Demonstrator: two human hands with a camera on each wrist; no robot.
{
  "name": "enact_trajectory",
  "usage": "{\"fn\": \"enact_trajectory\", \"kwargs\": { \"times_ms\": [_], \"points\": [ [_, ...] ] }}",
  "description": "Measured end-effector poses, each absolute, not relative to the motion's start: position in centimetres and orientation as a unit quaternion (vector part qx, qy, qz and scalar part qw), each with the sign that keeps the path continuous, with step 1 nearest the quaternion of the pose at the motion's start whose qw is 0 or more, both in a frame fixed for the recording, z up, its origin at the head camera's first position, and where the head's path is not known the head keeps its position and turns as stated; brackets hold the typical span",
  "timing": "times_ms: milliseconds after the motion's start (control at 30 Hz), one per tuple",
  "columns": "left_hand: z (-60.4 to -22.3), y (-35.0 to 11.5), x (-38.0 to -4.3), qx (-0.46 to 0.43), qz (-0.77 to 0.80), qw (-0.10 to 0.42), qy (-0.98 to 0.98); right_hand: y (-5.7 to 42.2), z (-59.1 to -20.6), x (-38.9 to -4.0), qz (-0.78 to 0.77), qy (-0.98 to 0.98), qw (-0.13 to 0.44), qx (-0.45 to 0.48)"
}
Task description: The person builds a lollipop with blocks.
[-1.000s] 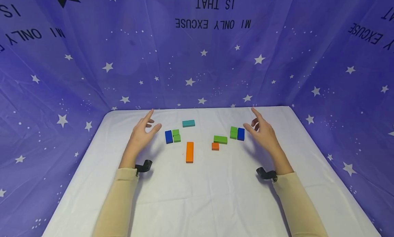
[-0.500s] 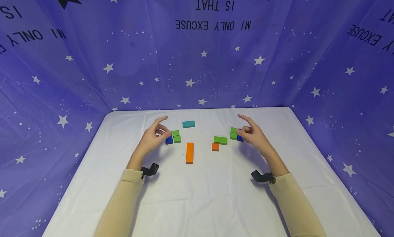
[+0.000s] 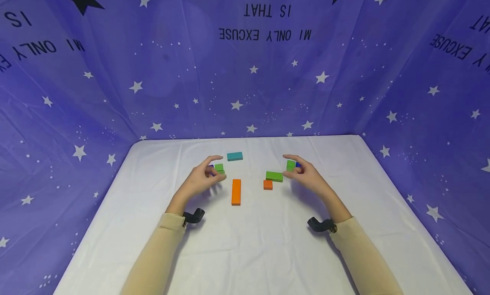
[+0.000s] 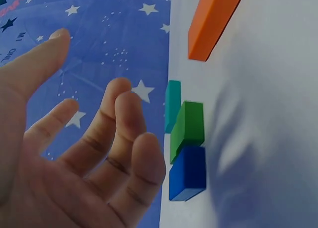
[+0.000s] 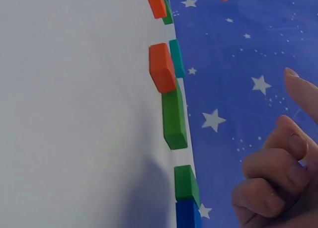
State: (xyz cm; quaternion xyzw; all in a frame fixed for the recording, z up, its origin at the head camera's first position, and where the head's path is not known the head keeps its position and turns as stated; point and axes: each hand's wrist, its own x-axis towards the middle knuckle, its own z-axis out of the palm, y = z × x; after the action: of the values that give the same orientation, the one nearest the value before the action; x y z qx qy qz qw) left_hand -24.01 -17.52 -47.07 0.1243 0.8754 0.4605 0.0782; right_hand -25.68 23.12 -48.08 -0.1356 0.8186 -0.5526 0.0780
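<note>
My left hand (image 3: 203, 178) hovers over the left blocks, thumb and index finger apart, nothing between them. Below it lie a blue block (image 4: 188, 174) and green blocks (image 4: 193, 123), partly hidden in the head view. My right hand (image 3: 306, 175) is held above the table by the right green blocks (image 3: 291, 164) and another blue block (image 5: 188, 214). Its index finger and thumb are spread, the other fingers bent, and it holds nothing. Between the hands lie a long orange block (image 3: 236, 192), a small orange block (image 3: 268, 184) and a long green block (image 3: 274, 176).
A teal block (image 3: 235, 156) lies farther back on the white-covered table (image 3: 245, 252). Purple star-printed cloth (image 3: 245, 86) hangs behind the table and along both sides. A black wrist camera (image 3: 194, 216) sits at the left cuff, another camera (image 3: 320, 224) at the right.
Both hands have moved inward and slightly toward the body, from outside the blue blocks to over the side groups. The blocks lie where they were.
</note>
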Motion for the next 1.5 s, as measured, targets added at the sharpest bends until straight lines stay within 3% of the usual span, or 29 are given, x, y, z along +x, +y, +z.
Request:
{"fn": "enact_trajectory", "kwargs": {
  "times_ms": [500, 1500],
  "points": [
    [-48.9, -16.0, -23.7, 0.158, 0.473, 0.175, 0.849, 21.1, -50.4, -25.2, -0.530, 0.822, 0.141, -0.156],
    [-50.0, -14.2, -23.2, 0.161, 0.429, 0.170, 0.873, 19.7, -51.7, -24.6, -0.437, 0.883, 0.131, -0.109]
  ]
}}
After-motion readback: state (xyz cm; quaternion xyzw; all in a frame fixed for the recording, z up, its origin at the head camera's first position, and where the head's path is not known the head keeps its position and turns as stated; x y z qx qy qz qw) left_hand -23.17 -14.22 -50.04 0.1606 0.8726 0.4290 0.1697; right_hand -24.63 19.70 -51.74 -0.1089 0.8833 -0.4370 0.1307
